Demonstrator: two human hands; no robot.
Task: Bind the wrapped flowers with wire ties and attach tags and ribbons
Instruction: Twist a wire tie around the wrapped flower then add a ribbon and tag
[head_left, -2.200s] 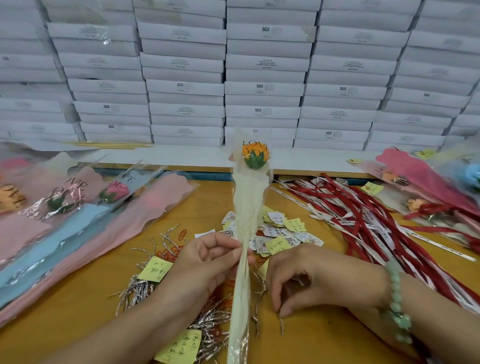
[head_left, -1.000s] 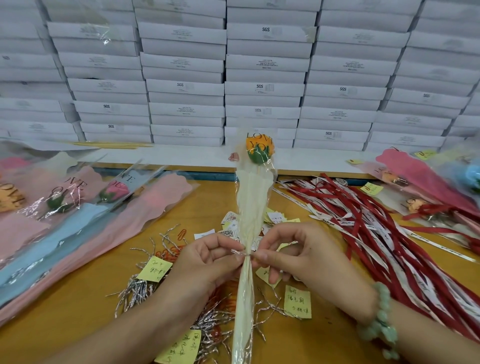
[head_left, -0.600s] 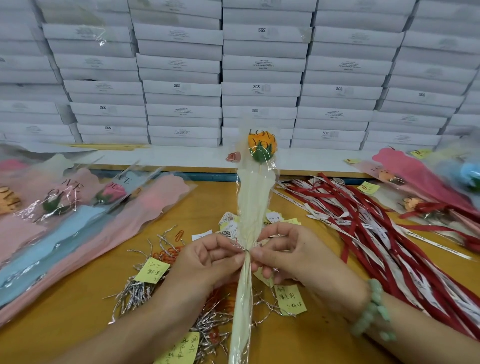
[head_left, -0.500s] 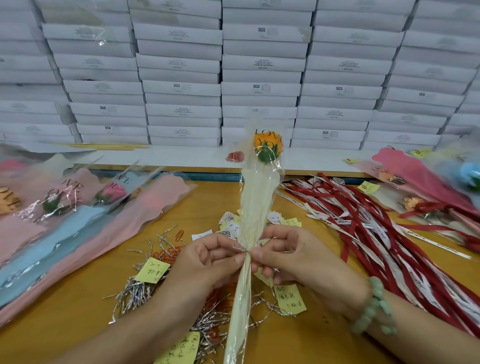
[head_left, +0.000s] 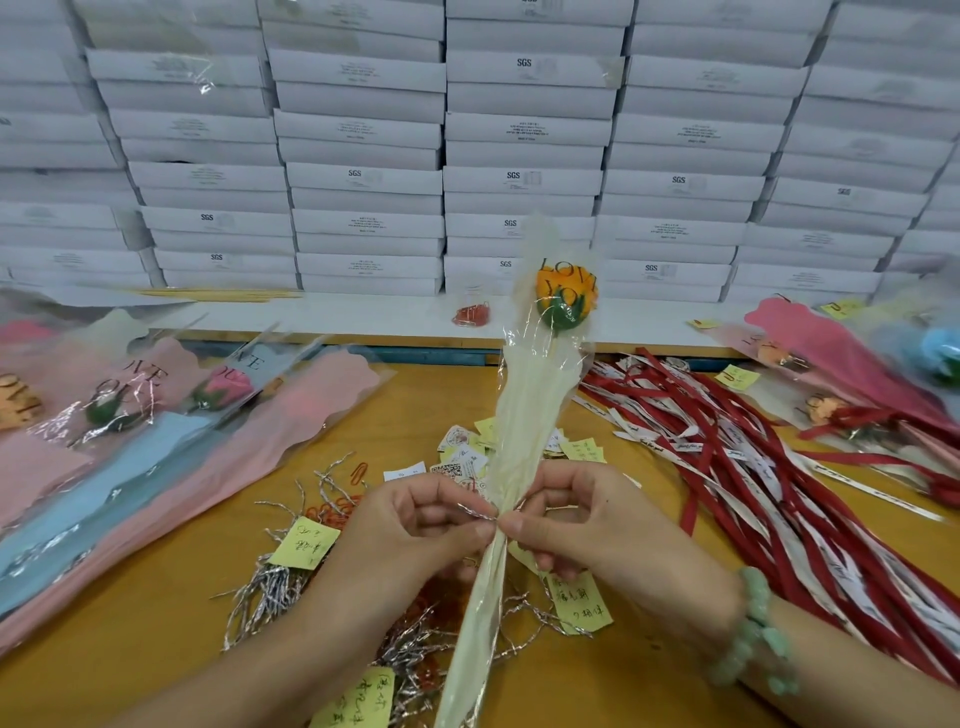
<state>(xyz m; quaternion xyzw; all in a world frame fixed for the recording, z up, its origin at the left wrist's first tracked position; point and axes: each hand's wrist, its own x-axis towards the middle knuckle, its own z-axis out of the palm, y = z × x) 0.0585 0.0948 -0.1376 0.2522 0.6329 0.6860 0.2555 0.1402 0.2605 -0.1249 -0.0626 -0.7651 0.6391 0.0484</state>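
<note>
Left hand (head_left: 410, 535) and right hand (head_left: 587, 525), each grip pinched closed on the silver wire tie (head_left: 475, 512) encircling the upright cream-wrapped orange flower (head_left: 524, 415).

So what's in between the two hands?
In the head view, the wrapped flower's stem runs between the left hand and right hand, with a silver wire tie.
</note>
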